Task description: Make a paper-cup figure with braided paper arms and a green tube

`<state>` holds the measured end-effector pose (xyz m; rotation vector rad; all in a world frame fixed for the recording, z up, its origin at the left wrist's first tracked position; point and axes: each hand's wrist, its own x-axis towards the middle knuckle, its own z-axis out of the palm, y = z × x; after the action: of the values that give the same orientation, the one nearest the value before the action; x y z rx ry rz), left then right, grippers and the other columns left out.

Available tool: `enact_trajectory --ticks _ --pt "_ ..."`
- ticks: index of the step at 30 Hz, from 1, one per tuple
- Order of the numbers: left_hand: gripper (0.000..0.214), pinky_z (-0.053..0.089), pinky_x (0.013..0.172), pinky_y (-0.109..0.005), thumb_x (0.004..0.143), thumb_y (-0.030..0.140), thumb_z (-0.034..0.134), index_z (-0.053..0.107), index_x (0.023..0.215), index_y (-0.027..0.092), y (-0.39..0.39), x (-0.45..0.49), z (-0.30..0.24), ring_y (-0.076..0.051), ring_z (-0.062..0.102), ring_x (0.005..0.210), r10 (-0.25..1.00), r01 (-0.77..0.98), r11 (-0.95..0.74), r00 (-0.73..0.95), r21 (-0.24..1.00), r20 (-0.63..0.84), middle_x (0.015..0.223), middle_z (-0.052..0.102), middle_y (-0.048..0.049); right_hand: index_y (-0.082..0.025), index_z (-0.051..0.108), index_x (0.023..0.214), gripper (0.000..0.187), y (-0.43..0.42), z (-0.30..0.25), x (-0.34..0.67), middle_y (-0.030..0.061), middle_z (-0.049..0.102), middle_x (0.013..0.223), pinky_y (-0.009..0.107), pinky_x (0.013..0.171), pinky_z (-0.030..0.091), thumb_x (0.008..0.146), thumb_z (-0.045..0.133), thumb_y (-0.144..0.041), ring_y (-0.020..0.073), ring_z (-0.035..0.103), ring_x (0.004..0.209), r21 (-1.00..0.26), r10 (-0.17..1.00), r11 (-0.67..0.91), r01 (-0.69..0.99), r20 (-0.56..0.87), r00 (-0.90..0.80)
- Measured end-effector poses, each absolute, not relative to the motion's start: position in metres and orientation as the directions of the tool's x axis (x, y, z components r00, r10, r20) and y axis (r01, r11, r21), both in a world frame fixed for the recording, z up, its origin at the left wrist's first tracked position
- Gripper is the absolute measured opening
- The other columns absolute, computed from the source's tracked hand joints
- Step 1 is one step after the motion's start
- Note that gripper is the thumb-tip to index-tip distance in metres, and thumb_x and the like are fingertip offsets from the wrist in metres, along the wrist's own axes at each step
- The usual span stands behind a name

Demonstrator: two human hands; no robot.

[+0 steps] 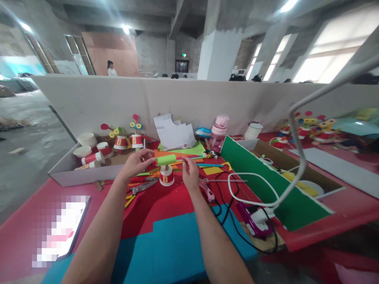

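Observation:
My left hand (136, 162) pinches one end of a green rolled paper tube (166, 159) held level above an upturned paper cup with a red band (167, 176). The tube seems to rest on a short stick rising from that cup. My right hand (190, 174) hovers at the tube's other end, fingers curled, thumb and forefinger close to the tube's tip; whether they touch it I cannot tell. Scissors (142, 188) lie on the red table (154, 205) just below my left wrist. A glue gun (207, 192) lies right of my right wrist.
A blue foam sheet (174, 248) covers the near table. A shallow cardboard tray (85, 169) at left holds cups and finished cup figures (136, 138). A green board (266, 189), cables, a pink bottle (219, 132), coloured sheets and a phone (63, 228) surround me. A person stands far back.

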<state>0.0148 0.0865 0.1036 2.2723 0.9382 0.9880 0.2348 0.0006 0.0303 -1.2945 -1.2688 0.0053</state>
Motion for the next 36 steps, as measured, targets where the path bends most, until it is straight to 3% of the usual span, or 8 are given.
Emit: enact_trajectory --ticks 3,7,10,14,20,26,32,36 --pt "0.047 0.045 0.066 -0.023 0.080 0.047 0.059 0.062 0.117 0.018 0.084 0.020 0.107 -0.015 0.057 0.076 0.743 0.403 -0.662 0.461 0.632 0.484 0.101 0.066 -0.0071 -0.019 0.062 0.104 0.029 -0.008 0.040 0.229 0.0110 0.066 0.102 0.034 0.085 0.047 0.096 0.037 -0.033 0.0219 0.060 0.096 -0.692 0.556 0.360 0.625 0.697 0.452" --pt "0.034 0.040 0.061 -0.023 0.084 0.042 0.052 0.068 0.095 0.014 0.077 0.018 0.105 -0.013 0.054 0.065 0.796 0.513 -0.602 0.333 0.612 0.505 0.078 0.066 -0.0041 -0.018 0.063 0.079 0.035 -0.018 0.049 0.218 0.0049 0.065 0.074 0.027 0.064 0.044 0.095 0.040 -0.040 0.0168 0.058 0.067 -0.757 0.650 0.326 0.567 0.614 0.447" --pt "0.031 0.035 0.058 -0.023 0.084 0.041 0.051 0.069 0.083 0.015 0.065 0.014 0.092 -0.012 0.050 0.057 0.812 0.620 -0.566 0.308 0.543 0.495 0.065 0.064 -0.0015 -0.019 0.063 0.065 0.039 -0.020 0.047 0.208 -0.0002 0.060 0.059 0.024 0.054 0.037 0.091 0.048 -0.043 0.0134 0.052 0.056 -0.751 0.877 0.354 0.557 0.474 0.082" --pt "0.031 0.037 0.058 -0.023 0.086 0.039 0.048 0.069 0.084 0.016 0.042 0.014 0.055 -0.015 0.056 0.059 0.850 0.663 -0.514 0.312 0.544 0.424 0.066 0.068 -0.0028 -0.020 0.065 0.060 0.030 -0.021 0.038 0.201 -0.0028 0.059 0.053 0.023 0.050 0.030 0.082 0.062 -0.039 0.0116 0.049 0.051 -0.663 0.920 0.393 0.638 0.274 -0.282" --pt "0.031 0.043 0.069 -0.026 0.090 0.031 0.044 0.069 0.107 0.024 0.019 0.025 0.019 -0.022 0.067 0.088 0.869 0.787 -0.492 0.417 0.371 0.268 0.100 0.073 -0.0089 -0.022 0.069 0.062 0.030 -0.021 0.032 0.209 0.0005 0.064 0.058 0.024 0.049 0.025 0.084 0.061 -0.040 0.0136 0.054 0.054 -0.551 0.970 0.218 0.805 0.212 -0.118" --pt "0.038 0.045 0.075 -0.028 0.090 0.027 0.044 0.059 0.124 0.026 0.020 0.036 0.025 -0.023 0.066 0.098 0.896 0.872 -0.439 0.410 0.217 0.168 0.106 0.072 -0.0083 -0.023 0.074 0.085 0.039 -0.016 0.027 0.212 0.0046 0.072 0.084 0.022 0.057 0.033 0.091 0.048 -0.051 0.0164 0.064 0.076 -0.473 0.985 0.148 0.869 0.146 -0.089" --pt "0.037 0.046 0.074 -0.030 0.090 0.028 0.045 0.059 0.124 0.025 0.023 0.037 0.022 -0.025 0.067 0.097 0.893 0.869 -0.446 0.414 0.214 0.179 0.107 0.071 -0.0093 -0.022 0.071 0.095 0.024 -0.028 0.053 0.202 0.0078 0.071 0.098 0.025 0.071 0.042 0.091 0.051 -0.036 0.0208 0.066 0.091 -0.364 0.994 0.093 0.927 0.082 -0.068" --pt "0.034 0.046 0.076 -0.032 0.089 0.028 0.045 0.065 0.116 0.025 0.026 0.033 0.022 -0.025 0.066 0.095 0.888 0.832 -0.450 0.381 0.323 0.256 0.105 0.072 -0.0082 -0.014 0.068 0.095 0.028 -0.080 0.090 0.165 0.0145 0.071 0.091 0.030 0.066 0.047 0.094 0.044 -0.030 0.0235 0.068 0.079 -0.264 0.989 0.107 0.959 0.132 -0.074"
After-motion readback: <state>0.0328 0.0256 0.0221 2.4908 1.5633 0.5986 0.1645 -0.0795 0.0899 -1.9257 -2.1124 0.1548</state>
